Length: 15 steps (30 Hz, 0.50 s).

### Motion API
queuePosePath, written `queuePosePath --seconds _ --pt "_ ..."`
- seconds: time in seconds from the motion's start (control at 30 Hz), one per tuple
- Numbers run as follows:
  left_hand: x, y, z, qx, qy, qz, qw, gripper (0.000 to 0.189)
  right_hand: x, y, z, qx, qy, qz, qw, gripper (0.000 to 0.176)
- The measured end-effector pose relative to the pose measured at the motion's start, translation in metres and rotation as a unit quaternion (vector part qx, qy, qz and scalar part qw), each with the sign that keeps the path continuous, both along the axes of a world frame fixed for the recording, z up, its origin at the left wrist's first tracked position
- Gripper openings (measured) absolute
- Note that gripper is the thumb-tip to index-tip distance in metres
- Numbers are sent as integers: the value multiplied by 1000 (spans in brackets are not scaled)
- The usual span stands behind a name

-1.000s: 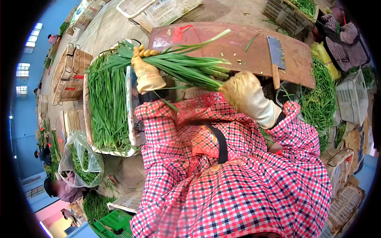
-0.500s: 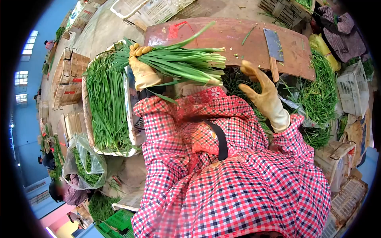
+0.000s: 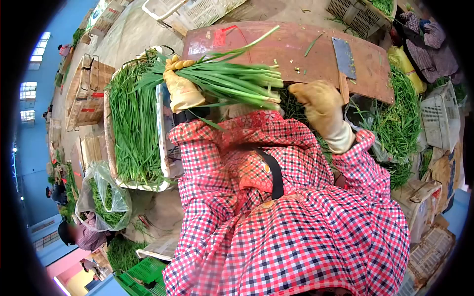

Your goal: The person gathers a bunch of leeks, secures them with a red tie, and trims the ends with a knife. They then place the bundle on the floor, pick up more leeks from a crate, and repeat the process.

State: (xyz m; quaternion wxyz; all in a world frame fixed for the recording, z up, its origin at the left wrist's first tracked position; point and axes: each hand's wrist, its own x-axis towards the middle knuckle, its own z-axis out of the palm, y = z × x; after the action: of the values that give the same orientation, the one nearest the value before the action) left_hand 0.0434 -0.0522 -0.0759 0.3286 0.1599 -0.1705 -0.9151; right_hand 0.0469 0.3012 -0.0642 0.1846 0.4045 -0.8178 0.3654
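A thick bunch of green stalks (image 3: 232, 79) lies sideways in the grip of my gloved left hand (image 3: 177, 84), its leafy end to the left and its pale cut ends to the right. My gloved right hand (image 3: 321, 106) is just right of the pale ends, a small gap away, its fingers drawn together; whether it holds anything is hidden. Behind the bunch is a reddish board (image 3: 276, 44). On the board's right part rests a cleaver (image 3: 344, 59), its wooden handle close to my right hand.
At left stands a crate (image 3: 111, 153) full of green leaves (image 3: 133, 128). A pile of loose greens (image 3: 395, 118) is at right, beside a white crate (image 3: 439, 116). A plastic bag of greens (image 3: 106, 200) is at lower left. A seated person (image 3: 427, 47) is at upper right.
My right hand has moved slightly left and its spread fingers have closed together. My left hand still grips the bunch, almost unmoved.
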Motion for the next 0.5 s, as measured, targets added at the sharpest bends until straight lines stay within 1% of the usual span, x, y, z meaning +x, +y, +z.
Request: queuePosePath --seconds 0.03,0.07,0.1,0.13,0.17,0.2,0.27,0.3,0.33,0.37,0.47,0.5 --pt "1 0 0 -10 -20 20 1000 15 3 9 -10 -51 -72 -16 996 21" --pt "3 6 7 -15 -27 10 999 18 8 10 -2 -79 -55 -14 995 21" --pt "3 9 12 -13 -48 23 999 20 12 7 17 -109 -35 -14 993 22" --pt "3 6 11 -2 -39 7 999 20 14 2 32 -140 -14 -14 990 23" --pt "2 3 9 8 -30 -9 999 20 14 -9 43 -140 22 -11 990 24" --pt "0 2 9 9 -41 -4 999 20 16 -24 52 -141 58 -8 988 24" --pt "-1 4 12 11 -64 7 998 20 16 -41 56 -105 131 5 986 25" --pt "0 7 15 4 -73 10 997 21 16 -46 50 -67 167 14 983 27" --pt "2 11 19 -4 -80 14 997 21 14 -51 38 -66 215 33 974 28" --pt "4 14 23 -11 -89 19 996 22 11 -54 33 -65 218 31 973 27" --pt "3 -2 12 -31 -87 20 996 23 10 -54 31 -70 213 23 974 24" --pt "3 -6 10 -18 -67 12 998 24 13 -52 31 -72 203 36 976 24"
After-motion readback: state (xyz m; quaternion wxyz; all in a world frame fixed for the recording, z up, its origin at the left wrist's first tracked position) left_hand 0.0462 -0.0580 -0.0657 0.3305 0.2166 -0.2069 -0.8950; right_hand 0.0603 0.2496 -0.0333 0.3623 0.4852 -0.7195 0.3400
